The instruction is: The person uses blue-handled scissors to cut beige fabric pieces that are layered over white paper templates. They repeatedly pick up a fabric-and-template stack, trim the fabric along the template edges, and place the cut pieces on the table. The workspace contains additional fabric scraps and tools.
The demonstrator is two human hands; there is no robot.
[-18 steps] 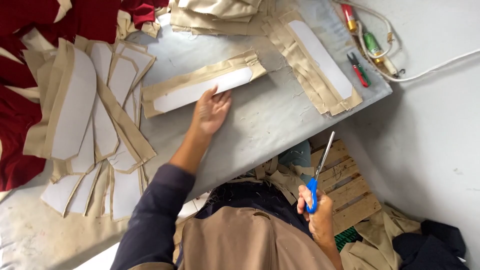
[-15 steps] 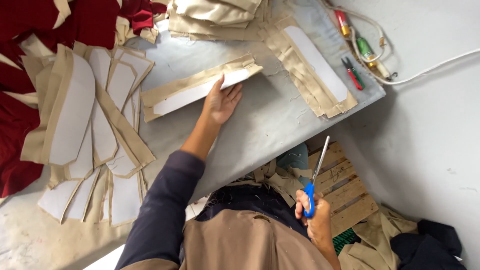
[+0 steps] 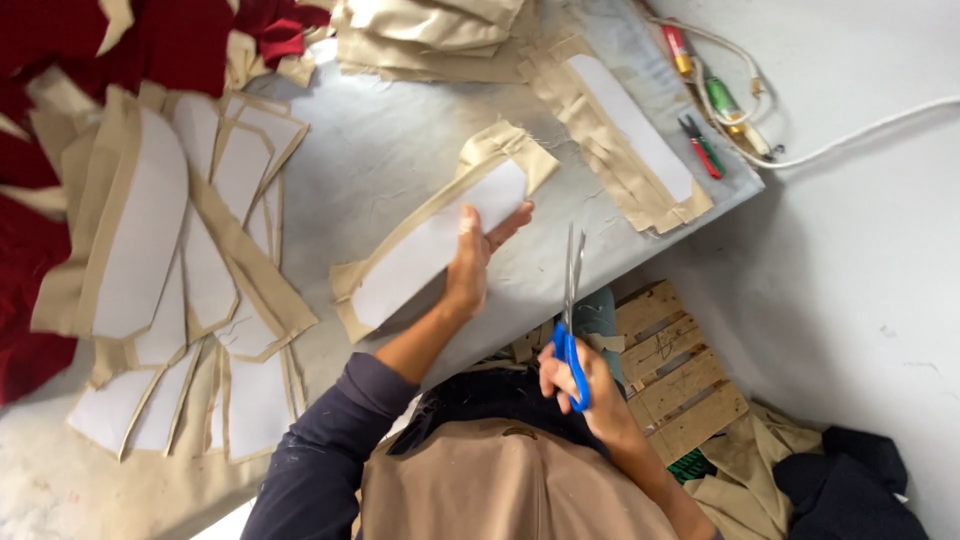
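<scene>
**Tan fabric strip lifted off the grey table, scissors ready in the other hand**

Tan apron cloth [image 3: 510, 490] fills the bottom of the view, closest to the camera, with a dark navy sleeve [image 3: 330, 460] running up from the lower left. Just beyond it, the right hand [image 3: 580, 385] is closed around the blue handles of a pair of scissors [image 3: 572, 315]; the fingers are curled tight through the loops, and the steel blades point up and away, their tips near the table edge. Whether the blades are parted cannot be told from this angle.

A little farther on, the left hand [image 3: 475, 260] grips a long tan fabric strip with a white lining [image 3: 430, 250]. The thumb and fingers pinch its right-hand part, fingers fairly straight along the white face. The strip slants from lower left to upper right and sits over the grey table [image 3: 380, 150], its near end just left of the forearm and its far end folded over above the fingertips. Scissors and strip are close but apart.

To the right, below the table edge, lie a wooden pallet [image 3: 670, 370] and a heap of tan and dark scraps [image 3: 800, 480] on the pale floor.

Left of the strip, a fan of similar tan-and-white cut pieces [image 3: 170, 270] overlaps across the table. Farther away, another lined piece [image 3: 625, 130] lies by the far right corner, near a white cable [image 3: 850, 135] and 2 small hand tools [image 3: 700, 145]. At the far edge sit folded tan cloth [image 3: 430, 35] and dark red fabric [image 3: 130, 45].
</scene>
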